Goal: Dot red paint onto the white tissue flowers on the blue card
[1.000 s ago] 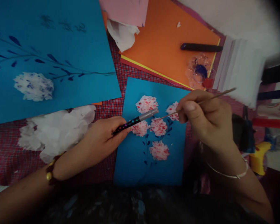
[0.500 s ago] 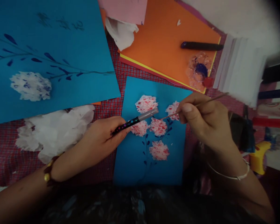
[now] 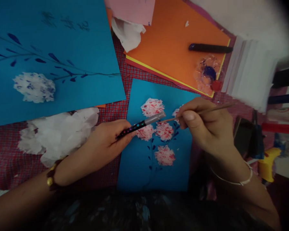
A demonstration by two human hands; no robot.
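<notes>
My left hand [image 3: 113,138] is closed around a dark, speckled pen [image 3: 135,127] with a grey end, which points up and right over the blue card [image 3: 132,173]. A thin brown stick [image 3: 207,110] is pinched in my right hand [image 3: 207,125]. Its tip lies near the pen's grey end, just above a pink-and-white paper flower [image 3: 164,131]. Several such ruffled flowers sit on the card, with painted dark blue leaves and stems between them. My right fingers partly hide the flower at the right.
A larger blue sheet [image 3: 86,54] with a blue-white flower [image 3: 35,87] lies at upper left, white crumpled paper [image 3: 60,134] below it. Orange paper [image 3: 163,45] holds a dark marker [image 3: 210,48] and a clear paint palette [image 3: 208,75]. A yellow tool [image 3: 269,165] is at far right.
My right hand has moved left with the stick, bringing its tip close to the pen's grey end. My left hand and the pen stay nearly where they were.
</notes>
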